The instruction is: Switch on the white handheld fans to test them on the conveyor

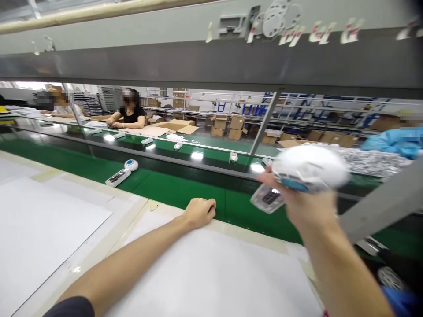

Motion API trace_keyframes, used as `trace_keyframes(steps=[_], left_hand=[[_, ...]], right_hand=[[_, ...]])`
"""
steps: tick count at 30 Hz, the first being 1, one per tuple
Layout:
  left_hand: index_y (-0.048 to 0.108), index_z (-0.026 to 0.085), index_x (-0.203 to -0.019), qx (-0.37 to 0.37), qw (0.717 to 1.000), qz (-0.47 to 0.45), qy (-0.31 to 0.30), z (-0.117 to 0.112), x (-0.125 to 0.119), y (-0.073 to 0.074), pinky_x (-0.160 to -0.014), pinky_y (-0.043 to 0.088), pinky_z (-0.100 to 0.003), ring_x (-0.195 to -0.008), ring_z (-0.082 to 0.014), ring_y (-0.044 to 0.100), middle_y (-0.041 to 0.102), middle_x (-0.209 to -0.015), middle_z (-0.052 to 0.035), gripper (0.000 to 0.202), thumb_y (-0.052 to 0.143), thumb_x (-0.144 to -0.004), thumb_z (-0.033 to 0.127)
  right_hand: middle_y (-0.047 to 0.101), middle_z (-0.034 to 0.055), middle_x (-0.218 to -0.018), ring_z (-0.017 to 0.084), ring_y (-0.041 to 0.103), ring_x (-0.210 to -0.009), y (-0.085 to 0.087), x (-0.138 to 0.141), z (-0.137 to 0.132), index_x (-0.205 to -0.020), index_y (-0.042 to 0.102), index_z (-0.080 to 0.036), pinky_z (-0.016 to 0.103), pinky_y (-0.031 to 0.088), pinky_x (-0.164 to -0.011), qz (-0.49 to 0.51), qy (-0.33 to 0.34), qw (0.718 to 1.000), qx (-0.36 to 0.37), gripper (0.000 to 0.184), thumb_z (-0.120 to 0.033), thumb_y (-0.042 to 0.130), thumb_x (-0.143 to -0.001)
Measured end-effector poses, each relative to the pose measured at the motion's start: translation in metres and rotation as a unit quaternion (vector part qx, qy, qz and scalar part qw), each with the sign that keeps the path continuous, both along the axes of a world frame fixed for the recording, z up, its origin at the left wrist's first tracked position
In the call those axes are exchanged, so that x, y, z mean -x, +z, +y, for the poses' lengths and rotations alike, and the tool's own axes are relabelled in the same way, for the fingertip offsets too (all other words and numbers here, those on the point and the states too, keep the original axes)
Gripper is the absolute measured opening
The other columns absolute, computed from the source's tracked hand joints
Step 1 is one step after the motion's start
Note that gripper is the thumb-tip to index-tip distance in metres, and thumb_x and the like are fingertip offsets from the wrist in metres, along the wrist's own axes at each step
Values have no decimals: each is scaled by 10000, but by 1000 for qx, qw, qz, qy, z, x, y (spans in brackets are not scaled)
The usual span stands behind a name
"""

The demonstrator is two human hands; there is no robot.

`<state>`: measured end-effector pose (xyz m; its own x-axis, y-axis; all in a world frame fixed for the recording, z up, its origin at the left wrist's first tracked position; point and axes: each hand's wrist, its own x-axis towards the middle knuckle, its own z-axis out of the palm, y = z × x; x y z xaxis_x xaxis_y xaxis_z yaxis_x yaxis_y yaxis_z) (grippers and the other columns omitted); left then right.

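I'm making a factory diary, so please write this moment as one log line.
Right hand: holding white device, blurred | Left hand: curled at edge of white worktop | Green belt: carries blue-marked device

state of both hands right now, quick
Left hand: loosely closed, nothing visible in it.
Right hand: closed on a white device, blurred.

- A broad grey beam (198, 66) spanned the view overhead, with slanting metal posts (265, 123) beneath it.
- Long racks (198, 99) lined the far side of the room.
- Cardboard boxes (236, 127) stood stacked before them.
- Bright reflections (197, 156) gleamed on a glossy belt (214, 157).
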<state>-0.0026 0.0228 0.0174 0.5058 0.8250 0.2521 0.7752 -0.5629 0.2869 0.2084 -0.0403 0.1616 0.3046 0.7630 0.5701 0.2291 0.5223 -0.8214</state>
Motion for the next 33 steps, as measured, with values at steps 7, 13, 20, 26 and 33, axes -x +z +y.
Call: trace_keyframes(steps=[7,13,20,26,33], left_hand=[[693,238,-984,-10,1000,-8,-4,2,2,-1,-724,472,-303,-801,-218,702,752,-842,-30,204,500,-920,226],[683,250,-952,-13,1000,-14,-1,3,1,-4,-678,433,-293,-759,-219,688,731,-767,-12,185,504,-909,229],[687,240,-960,-26,999,-18,-11,3,1,-6,-676,445,-309,-739,-217,671,725,-785,-16,187,511,-906,209],[565,227,-1365,-68,995,-23,-74,-1,0,0,-945,463,-378,-1066,-232,617,657,-1275,-70,415,499,-956,257],[626,206,-1310,-74,992,-20,-95,1,0,-4,-975,451,-432,-1143,-260,566,642,-1340,-66,370,500,-979,312]], right_hand=[[671,21,-657,174,661,-603,-70,6,60,-717,672,-143,295,560,-589,127,80,964,218,295,-223,844,-491],[712,65,-746,229,705,-712,-114,-9,76,-811,692,-137,350,579,-677,69,86,954,278,322,-316,818,-575],[721,80,-989,246,665,-917,-132,-12,83,-1002,683,-164,371,496,-859,-126,22,957,260,369,-397,767,-728],[630,85,-1025,228,614,-909,-148,-6,84,-1187,688,-185,354,479,-855,-257,28,935,242,410,-403,681,-839],[627,87,-1112,172,617,-839,-142,-7,85,-1223,700,-196,321,500,-876,-318,16,918,234,366,-355,615,-905]])
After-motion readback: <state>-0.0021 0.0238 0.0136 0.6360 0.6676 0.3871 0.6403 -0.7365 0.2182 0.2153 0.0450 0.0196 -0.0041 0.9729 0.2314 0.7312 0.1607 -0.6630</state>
